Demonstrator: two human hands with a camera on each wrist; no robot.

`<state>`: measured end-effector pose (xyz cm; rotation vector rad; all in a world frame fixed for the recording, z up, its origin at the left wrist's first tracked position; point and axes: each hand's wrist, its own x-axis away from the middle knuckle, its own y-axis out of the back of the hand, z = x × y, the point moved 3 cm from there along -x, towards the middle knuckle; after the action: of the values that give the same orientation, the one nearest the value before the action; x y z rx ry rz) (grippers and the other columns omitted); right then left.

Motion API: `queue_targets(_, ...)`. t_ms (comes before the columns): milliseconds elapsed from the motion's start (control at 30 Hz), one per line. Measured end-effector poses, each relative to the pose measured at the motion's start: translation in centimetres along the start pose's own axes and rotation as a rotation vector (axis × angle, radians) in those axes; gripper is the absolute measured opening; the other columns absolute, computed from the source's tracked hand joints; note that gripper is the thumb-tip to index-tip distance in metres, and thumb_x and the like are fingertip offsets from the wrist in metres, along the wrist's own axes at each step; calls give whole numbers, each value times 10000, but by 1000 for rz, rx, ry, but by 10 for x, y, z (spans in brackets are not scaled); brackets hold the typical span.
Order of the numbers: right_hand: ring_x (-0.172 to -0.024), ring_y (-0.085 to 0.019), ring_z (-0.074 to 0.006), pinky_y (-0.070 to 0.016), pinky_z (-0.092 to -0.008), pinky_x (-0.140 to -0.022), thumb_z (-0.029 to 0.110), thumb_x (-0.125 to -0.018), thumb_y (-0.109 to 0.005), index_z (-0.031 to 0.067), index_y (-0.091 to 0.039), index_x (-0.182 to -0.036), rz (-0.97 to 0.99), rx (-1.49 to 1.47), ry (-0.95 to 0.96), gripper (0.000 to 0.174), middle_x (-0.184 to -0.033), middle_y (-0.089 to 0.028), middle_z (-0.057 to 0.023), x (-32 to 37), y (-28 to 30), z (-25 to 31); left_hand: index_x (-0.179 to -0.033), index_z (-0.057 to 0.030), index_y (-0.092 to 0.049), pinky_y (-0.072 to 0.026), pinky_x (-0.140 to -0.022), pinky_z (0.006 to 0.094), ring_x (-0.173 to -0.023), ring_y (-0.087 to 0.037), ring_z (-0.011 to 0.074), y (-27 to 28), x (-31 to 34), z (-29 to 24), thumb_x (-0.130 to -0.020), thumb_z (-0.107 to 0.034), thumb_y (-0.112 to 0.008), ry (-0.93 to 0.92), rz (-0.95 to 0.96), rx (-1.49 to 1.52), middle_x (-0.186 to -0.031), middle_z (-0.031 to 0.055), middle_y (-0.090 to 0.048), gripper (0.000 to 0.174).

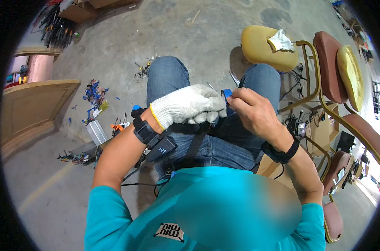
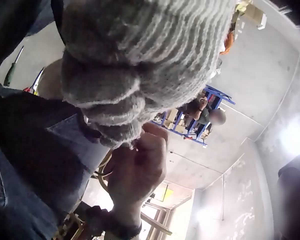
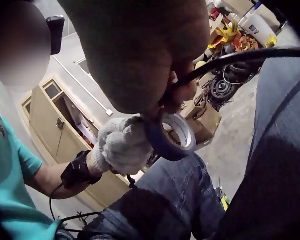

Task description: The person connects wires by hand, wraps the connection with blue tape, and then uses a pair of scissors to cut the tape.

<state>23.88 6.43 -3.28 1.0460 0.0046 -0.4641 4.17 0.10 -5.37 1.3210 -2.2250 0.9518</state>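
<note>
My left hand (image 1: 194,104), in a white knitted glove with a yellow cuff edge, is held over my lap with its fingers curled. Dark cord-like material shows beneath the glove, but the fingers hide most of what they grip. Close beside it, my bare right hand (image 1: 254,111) pinches a roll of blue tape (image 1: 226,93). In the right wrist view the tape roll (image 3: 177,136) shows its white core, right against the gloved fingers (image 3: 122,145). A black cable (image 3: 240,59) runs in from the right edge to the right fingers. Both hands meet in the left wrist view.
A yellow stool seat (image 1: 267,48) with a white glove (image 1: 281,40) on it stands ahead to the right, beside stacked chairs (image 1: 328,62). Blue scraps (image 1: 93,94) litter the floor at left, near a wooden cabinet (image 1: 39,113). Metal-tipped tools lie between my knees.
</note>
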Motion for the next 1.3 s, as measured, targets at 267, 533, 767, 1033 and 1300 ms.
queue_targets(267, -910, -633, -307, -559, -405, -739, -2, -784, -657, 40, -631, -1071, -18, -23, -18, 291, -997, -594, -98, 6, -3, -1, -1041, -33, -717, -478, -533, 242, -618, -612, 81, -2, 5, -4, -1008, -288, -638, -17, -170, -222, -782, 21, -683, 269)
queue_targets(533, -890, -638, -316, -553, -412, -721, 2, -807, -695, 42, -630, -1034, -40, -48, -70, 239, -956, -598, -107, 6, -4, -5, -1107, 11, -711, -541, -793, 358, -854, -703, 201, -16, 5, 3, -950, -131, -678, -399, -471, -657, -967, 156, -749, 215)
queue_targets(767, -850, -643, -350, -543, -420, -714, 38, -856, -719, 27, -634, -1003, -34, -135, -102, 170, -936, -596, -128, 5, -6, -6, -1046, 14, -727, -522, -765, 345, -828, -659, 155, -9, -1, 9, -953, -132, -656, -301, -431, -594, -895, 131, -738, 187)
queue_targets(1033, -805, -653, -120, -531, -287, -744, 418, -1032, -638, -17, -698, -1040, 132, -878, -703, 439, -894, -700, -53, 9, -8, -38, -965, -22, -733, -497, -748, 299, -793, -619, 117, -6, -7, 14, -934, -144, -684, -257, -391, -435, -853, 46, -715, 136)
queue_targets(1300, -763, -742, -177, -572, -266, -683, 589, -1078, -425, 11, -716, -1002, 801, -993, -970, 651, -868, -768, -124, -5, -14, -50, -945, -35, -710, -474, -701, 283, -758, -585, 97, -8, -9, 13, -924, -165, -702, -289, -346, -411, -803, 10, -661, 132)
